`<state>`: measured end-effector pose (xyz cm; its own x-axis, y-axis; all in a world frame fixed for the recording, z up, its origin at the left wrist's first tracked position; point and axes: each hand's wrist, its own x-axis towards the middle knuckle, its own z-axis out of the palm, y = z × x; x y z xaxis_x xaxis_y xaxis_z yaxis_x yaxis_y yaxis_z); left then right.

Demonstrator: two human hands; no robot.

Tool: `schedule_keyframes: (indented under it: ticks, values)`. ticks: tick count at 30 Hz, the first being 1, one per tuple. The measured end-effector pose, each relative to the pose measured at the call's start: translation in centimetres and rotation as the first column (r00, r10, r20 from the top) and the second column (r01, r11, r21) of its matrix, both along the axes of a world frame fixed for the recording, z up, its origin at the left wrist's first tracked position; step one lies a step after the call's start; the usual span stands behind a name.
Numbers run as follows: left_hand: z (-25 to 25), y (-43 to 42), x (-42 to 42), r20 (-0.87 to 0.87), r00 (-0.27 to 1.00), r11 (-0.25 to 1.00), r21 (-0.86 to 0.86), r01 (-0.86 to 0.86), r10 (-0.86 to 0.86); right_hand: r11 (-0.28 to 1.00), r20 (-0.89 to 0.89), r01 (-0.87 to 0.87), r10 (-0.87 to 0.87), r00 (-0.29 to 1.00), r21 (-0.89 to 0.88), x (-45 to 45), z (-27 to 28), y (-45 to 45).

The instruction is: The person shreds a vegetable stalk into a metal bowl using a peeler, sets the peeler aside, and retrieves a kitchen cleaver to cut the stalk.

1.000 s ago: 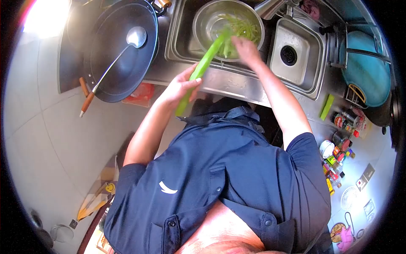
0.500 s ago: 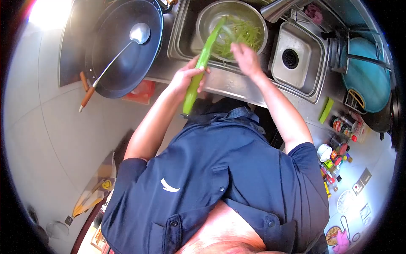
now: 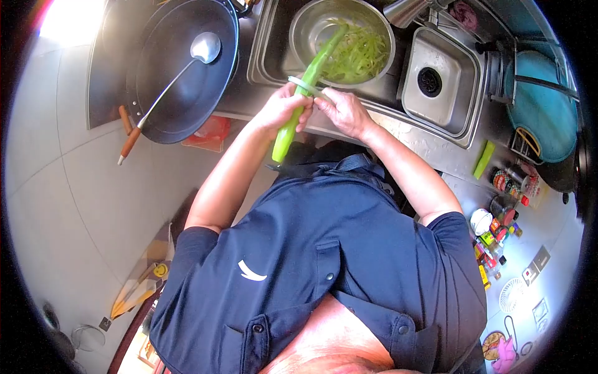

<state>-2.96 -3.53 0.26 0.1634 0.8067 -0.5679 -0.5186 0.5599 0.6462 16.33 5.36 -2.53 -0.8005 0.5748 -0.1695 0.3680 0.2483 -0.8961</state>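
A long, pale-green celtuce stem (image 3: 322,62) slants from near my apron up over a metal bowl (image 3: 300,23). My left hand (image 3: 282,110) is wrapped round its lower middle, and the butt end sticks out below the fist. My right hand (image 3: 346,112) grips the handle of a pale peeler (image 3: 301,85), whose head lies across the stem just above my left hand. The two hands are close together. Thin green peelings (image 3: 360,55) lie in the bowl, under the stem's tip.
The bowl sits in the left sink basin (image 3: 263,67); a smaller basin (image 3: 416,115) with a black drain is at right. A wok (image 3: 163,93) with a ladle (image 3: 205,48) stands at left. Along the right counter are a green piece (image 3: 483,159) and several bottles (image 3: 489,249).
My right hand, with the peeler, has come down and left from over the bowl to the stem beside my left hand. The stem's butt end has shifted slightly; my left hand keeps its hold.
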Motion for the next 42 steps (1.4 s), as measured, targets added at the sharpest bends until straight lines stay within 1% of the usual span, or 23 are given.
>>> schedule_keyframes:
  ticks: [3, 7, 9, 11, 13, 14, 16, 17, 19, 20, 21, 22, 23, 24, 25, 27, 31, 33, 34, 35, 37, 38, 42]
  values:
    - [0.7, -0.1, 0.5, -0.038, 0.999, 1.000, -0.001, 0.002, -0.002, 0.995, -0.017, -0.027, 0.029, 0.999, 0.093, 0.3, -0.7, 0.5]
    - [1.2, -0.5, 0.8, -0.024, 1.000, 1.000, -0.011, -0.018, 0.018, 0.997, -0.042, 0.048, -0.045, 0.998, 0.062, -0.2, -1.3, 2.7]
    - [1.7, -0.9, 0.8, -0.033, 0.999, 0.999, 0.006, -0.033, 0.033, 0.985, 0.258, 0.168, -0.154, 0.954, -0.033, -0.4, -2.5, 5.1]
    - [2.1, -1.6, 0.4, -0.028, 0.999, 0.998, 0.046, 0.040, -0.038, 0.969, 0.291, 0.246, -0.245, 0.925, 0.034, 0.3, -5.1, 8.0]
    - [2.2, -2.5, 0.3, -0.039, 0.998, 0.998, 0.035, 0.053, -0.052, 0.916, 0.326, 0.286, -0.371, 0.869, 0.280, 1.7, -10.4, 12.2]
    - [2.2, -2.6, 0.2, -0.050, 0.997, 0.997, 0.028, 0.066, -0.064, 0.915, 0.325, 0.288, -0.373, 0.869, 0.282, 2.3, -10.6, 13.6]
    - [2.6, -2.6, 0.3, -0.030, 0.999, 0.999, 0.013, 0.029, -0.029, 0.885, 0.435, 0.334, -0.453, 0.778, 0.324, 2.7, -9.3, 15.3]
    - [2.7, -2.6, 0.3, -0.009, 1.000, 1.000, -0.003, -0.011, 0.010, 0.886, 0.436, 0.331, -0.452, 0.779, 0.325, 2.7, -8.9, 15.2]
    - [2.0, -2.3, 0.1, 0.016, 0.999, 0.999, -0.021, -0.041, 0.041, 0.871, 0.265, 0.397, -0.471, 0.841, 0.287, 1.7, -5.9, 13.3]
    - [1.5, -2.1, -0.1, 0.038, 0.997, 0.997, -0.042, -0.064, 0.065, 0.901, 0.276, 0.357, -0.418, 0.865, 0.247, 1.1, -4.7, 11.9]
    - [1.2, -1.9, -0.3, 0.039, 0.997, 0.997, -0.039, -0.068, 0.069, 0.904, 0.197, 0.357, -0.404, 0.893, 0.235, 0.6, -5.1, 10.2]
    - [0.9, -1.7, -0.3, 0.056, 0.995, 0.996, -0.024, -0.082, 0.083, 0.963, 0.184, 0.264, -0.269, 0.945, 0.051, 0.2, -3.4, 8.4]
    - [0.8, -1.5, -0.2, 0.073, 0.993, 0.995, -0.010, -0.096, 0.096, 0.983, 0.209, 0.166, -0.178, 0.961, 0.075, -0.1, -3.4, 6.7]
    - [0.7, -1.3, -0.2, 0.075, 0.992, 0.995, -0.009, -0.097, 0.097, 0.992, 0.092, 0.121, -0.122, 0.988, 0.018, -0.7, -1.2, 4.5]
    - [0.7, -1.1, -0.1, 0.031, 0.996, 0.996, 0.001, -0.084, 0.084, 0.999, 0.069, 0.008, -0.010, 0.998, 0.033, -1.0, -1.7, 3.4]
    - [0.7, -0.8, 0.0, -0.014, 0.997, 0.997, 0.009, -0.071, 0.071, 0.996, 0.052, -0.010, 0.006, 0.999, 0.086, -0.9, -0.7, 1.4]
    - [1.4, -1.1, 0.0, -0.100, 0.995, 0.999, 0.033, -0.019, 0.022, 0.998, 0.080, 0.012, -0.017, 0.997, 0.063, -0.9, -0.6, 1.7]
    - [2.3, -1.7, 0.1, -0.125, 0.992, 0.998, 0.067, -0.006, 0.015, 0.981, 0.062, 0.108, -0.119, 0.991, 0.160, -0.8, -2.4, 3.9]
    - [2.7, -2.1, 0.1, -0.149, 0.989, 0.998, 0.065, 0.012, -0.002, 0.991, 0.288, 0.105, -0.124, 0.949, 0.083, -0.7, -2.4, 6.1]
    - [3.0, -2.4, 0.1, -0.174, 0.985, 0.997, 0.065, 0.031, -0.019, 0.978, 0.312, 0.194, -0.210, 0.926, 0.082, -0.1, -6.0, 8.2]
    - [3.2, -3.4, -0.1, -0.173, 0.984, 0.998, 0.047, 0.053, -0.044, 0.941, 0.315, 0.247, -0.312, 0.896, 0.231, 1.0, -8.0, 11.9]
    - [3.2, -3.8, -0.2, -0.172, 0.983, 0.995, 0.068, 0.074, -0.062, 0.936, 0.412, 0.264, -0.341, 0.845, 0.233, 1.6, -8.6, 13.5]
    - [3.6, -3.7, -0.2, -0.217, 0.975, 0.997, 0.040, 0.059, -0.049, 0.878, 0.296, 0.361, -0.452, 0.842, 0.313, 2.6, -8.3, 15.2]
